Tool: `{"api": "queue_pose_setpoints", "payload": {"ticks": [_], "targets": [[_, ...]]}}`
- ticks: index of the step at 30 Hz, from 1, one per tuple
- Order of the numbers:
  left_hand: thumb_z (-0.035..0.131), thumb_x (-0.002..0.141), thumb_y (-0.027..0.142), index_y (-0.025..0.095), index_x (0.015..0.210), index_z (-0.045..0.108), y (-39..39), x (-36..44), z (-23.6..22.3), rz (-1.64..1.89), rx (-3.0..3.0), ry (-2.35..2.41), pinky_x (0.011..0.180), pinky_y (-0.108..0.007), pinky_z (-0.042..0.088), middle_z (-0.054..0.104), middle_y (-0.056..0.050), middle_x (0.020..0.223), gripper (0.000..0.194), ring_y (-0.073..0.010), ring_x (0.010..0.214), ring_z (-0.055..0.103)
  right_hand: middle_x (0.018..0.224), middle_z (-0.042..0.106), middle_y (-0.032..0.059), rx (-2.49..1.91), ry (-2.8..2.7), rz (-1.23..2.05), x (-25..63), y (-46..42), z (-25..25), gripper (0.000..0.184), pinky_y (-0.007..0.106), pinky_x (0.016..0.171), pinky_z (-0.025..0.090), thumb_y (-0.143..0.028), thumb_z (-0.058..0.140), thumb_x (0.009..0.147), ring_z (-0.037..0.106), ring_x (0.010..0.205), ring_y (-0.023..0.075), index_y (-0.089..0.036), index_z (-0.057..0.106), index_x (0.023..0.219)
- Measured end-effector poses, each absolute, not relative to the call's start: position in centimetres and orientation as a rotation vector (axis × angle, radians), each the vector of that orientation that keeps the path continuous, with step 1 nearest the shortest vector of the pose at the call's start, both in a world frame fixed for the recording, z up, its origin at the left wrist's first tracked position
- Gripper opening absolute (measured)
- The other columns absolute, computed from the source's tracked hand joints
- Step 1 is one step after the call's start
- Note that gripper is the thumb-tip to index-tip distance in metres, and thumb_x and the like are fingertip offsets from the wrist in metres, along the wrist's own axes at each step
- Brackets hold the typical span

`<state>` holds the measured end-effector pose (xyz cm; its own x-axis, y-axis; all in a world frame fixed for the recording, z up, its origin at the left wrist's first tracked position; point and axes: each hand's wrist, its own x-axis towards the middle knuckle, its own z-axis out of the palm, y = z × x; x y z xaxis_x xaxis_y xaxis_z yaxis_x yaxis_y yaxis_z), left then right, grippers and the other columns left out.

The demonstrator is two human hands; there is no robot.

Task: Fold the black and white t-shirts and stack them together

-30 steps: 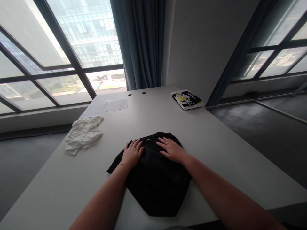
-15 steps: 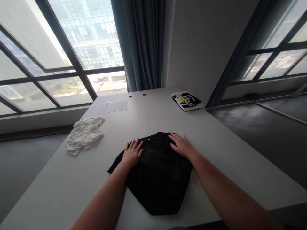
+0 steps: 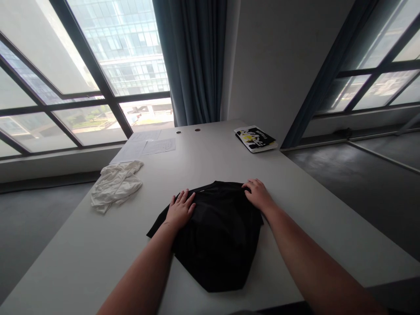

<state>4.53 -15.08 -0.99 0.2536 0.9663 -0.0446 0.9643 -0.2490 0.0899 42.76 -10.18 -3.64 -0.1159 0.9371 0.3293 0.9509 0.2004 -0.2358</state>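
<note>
A black T-shirt (image 3: 218, 236) lies spread on the white table in front of me, its neckline at the far side and a sleeve pointing left. My left hand (image 3: 180, 210) rests flat on its upper left part near the neckline, fingers stretched out. At the upper right shoulder, my right hand (image 3: 257, 193) has its fingers curled in and closed on the cloth by the edge. The fingertips there are partly hidden.
A crumpled white cloth (image 3: 116, 183) lies at the table's left edge. Behind it are papers (image 3: 159, 146). A black, white and yellow packet (image 3: 256, 138) sits at the back right. Beyond the white table (image 3: 203, 159) stand a blue curtain and a pillar.
My right hand has slid to the right along the T-shirt's upper edge, and its fingers have gone from stretched out to curled. My left hand stays in place.
</note>
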Motion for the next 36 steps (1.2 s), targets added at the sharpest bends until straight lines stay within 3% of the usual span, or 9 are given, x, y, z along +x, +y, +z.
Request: {"api": "queue_pose_setpoints", "payload": {"ticks": [7, 10, 13, 17, 20, 23, 27, 31, 36], "targets": [[0.032, 0.106, 0.047, 0.037, 0.160, 0.035, -15.1, 4.5, -0.9, 0.054, 2.402, 1.876, 0.131, -0.055, 0.022, 0.022, 0.000, 0.172, 0.056, -0.0241, 0.160, 0.023, 0.112, 0.068, 0.0145, -1.762, -1.796, -0.092, 45.1, -9.8, -2.8, 0.022, 0.046, 0.115, 0.042, -0.018, 0.056, 0.082, 0.058, 0.116, 0.0288, -0.018, 0.075, 0.091], [0.031, 0.106, 0.048, 0.036, 0.161, 0.035, -15.0, 4.5, -0.9, 0.059, 2.391, 1.880, 0.131, -0.055, 0.021, 0.022, 0.000, 0.172, 0.056, -0.0239, 0.160, 0.023, 0.125, 0.064, 0.0169, -1.664, -1.766, -0.113, 42.9, -11.7, -0.7, 0.030, 0.047, 0.120, 0.037, -0.023, 0.048, 0.093, 0.052, 0.129, 0.0298, -0.016, 0.076, 0.103], [0.030, 0.106, 0.048, 0.036, 0.161, 0.035, -14.9, 4.3, -1.1, 0.078, 2.389, 1.875, 0.131, -0.056, 0.021, 0.022, -0.001, 0.172, 0.057, -0.0241, 0.160, 0.022, 0.141, 0.058, 0.0116, -1.498, -2.009, -0.005, 38.8, -14.3, 1.2, 0.039, 0.048, 0.124, 0.032, -0.032, 0.042, 0.102, 0.042, 0.142, 0.0289, -0.021, 0.072, 0.125], [0.030, 0.105, 0.048, 0.038, 0.160, 0.035, -14.5, 3.8, -1.4, 0.098, 2.394, 1.882, 0.131, -0.057, 0.021, 0.024, -0.001, 0.172, 0.056, -0.0244, 0.160, 0.022, 0.162, 0.038, 0.0074, -1.505, -2.402, 0.121, 34.8, -16.2, 1.3, 0.048, 0.061, 0.126, 0.017, -0.044, 0.061, 0.097, 0.021, 0.154, 0.0364, -0.029, 0.063, 0.142], [0.030, 0.105, 0.049, 0.039, 0.160, 0.034, -14.3, 3.4, -1.5, 0.080, 2.374, 1.907, 0.131, -0.056, 0.021, 0.024, 0.000, 0.172, 0.056, -0.0241, 0.160, 0.022, 0.165, 0.030, 0.0097, -1.729, -2.372, 0.135, 35.1, -15.7, 0.4, 0.049, 0.062, 0.124, 0.021, -0.036, 0.068, 0.092, 0.016, 0.155, 0.0397, -0.027, 0.065, 0.140], [0.029, 0.105, 0.049, 0.039, 0.160, 0.034, -14.1, 2.9, -1.4, 0.065, 2.361, 1.928, 0.131, -0.056, 0.021, 0.024, 0.000, 0.172, 0.056, -0.0243, 0.160, 0.023, 0.157, 0.039, 0.0121, -1.861, -2.182, 0.038, 37.7, -14.5, 0.0, 0.043, 0.049, 0.119, 0.034, -0.019, 0.063, 0.088, 0.034, 0.146, 0.0354, -0.024, 0.070, 0.130], [0.030, 0.106, 0.048, 0.037, 0.160, 0.035, -13.9, 2.4, -1.2, 0.062, 2.351, 1.944, 0.130, -0.056, 0.022, 0.023, -0.001, 0.172, 0.056, -0.0242, 0.160, 0.023, 0.125, 0.060, 0.0136, -2.028, -1.880, 0.075, 41.4, -13.5, 0.0, 0.045, 0.038, 0.095, 0.049, -0.020, 0.063, 0.085, 0.061, 0.109, 0.0290, -0.022, 0.068, 0.130], [0.030, 0.106, 0.048, 0.036, 0.160, 0.035, -13.8, 2.2, -1.1, 0.066, 2.346, 1.952, 0.130, -0.057, 0.022, 0.024, -0.002, 0.172, 0.056, -0.0244, 0.160, 0.023, 0.085, 0.065, 0.0015, -1.892, -1.806, 0.373, 42.5, -13.1, -0.3, 0.048, 0.027, 0.072, 0.046, -0.025, 0.059, 0.087, 0.063, 0.076, 0.0190, -0.024, 0.061, 0.135], [0.031, 0.106, 0.048, 0.037, 0.160, 0.037, -13.8, 2.0, -0.9, 0.072, 2.330, 1.953, 0.131, -0.057, 0.022, 0.024, -0.001, 0.172, 0.055, -0.0245, 0.160, 0.024, 0.079, 0.065, -0.0004, -1.753, -1.778, 0.378, 43.4, -12.7, -0.6, 0.044, 0.026, 0.068, 0.044, -0.025, 0.056, 0.083, 0.061, 0.070, 0.0175, -0.024, 0.065, 0.126]]}}
